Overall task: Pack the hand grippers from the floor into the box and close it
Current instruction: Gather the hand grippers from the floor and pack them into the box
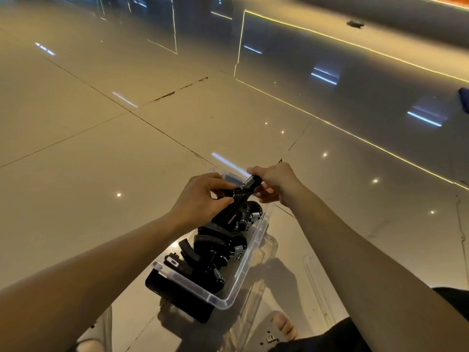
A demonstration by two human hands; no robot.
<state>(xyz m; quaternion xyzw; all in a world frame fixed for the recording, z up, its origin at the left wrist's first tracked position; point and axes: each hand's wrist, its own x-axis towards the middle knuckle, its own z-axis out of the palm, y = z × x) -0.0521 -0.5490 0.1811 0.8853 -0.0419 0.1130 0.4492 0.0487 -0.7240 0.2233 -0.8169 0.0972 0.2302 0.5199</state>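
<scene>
Left hand (203, 196) and right hand (275, 182) each gripped an end of a black hand gripper (242, 190) over the open box (253, 250). It was apparently being angled to fit beside the packed grippers (218, 242).

Polished beige floor tiles (88, 153) spread on every side of the grip shared by the left hand (200, 196) and right hand (276, 182), washed in warm yellowish light. Dark grout lines (157, 128) run diagonally beyond and left of the grip, and one joint (177, 90) farther beyond it is chipped and dark-stained. Beyond and to the right, a thin yellow line (355, 135) borders a darker grey glossy surface (291, 62). Small white light reflections (118, 194) dot the tiles left and right of the grip. Bluish-white bar reflections (324, 77) lie on the grey area. Far beyond to the right, an orange band (446, 0) crosses the corner, with a small dark object (355, 24) near it. A blue object (465, 99) sits well right of the grip.
</scene>
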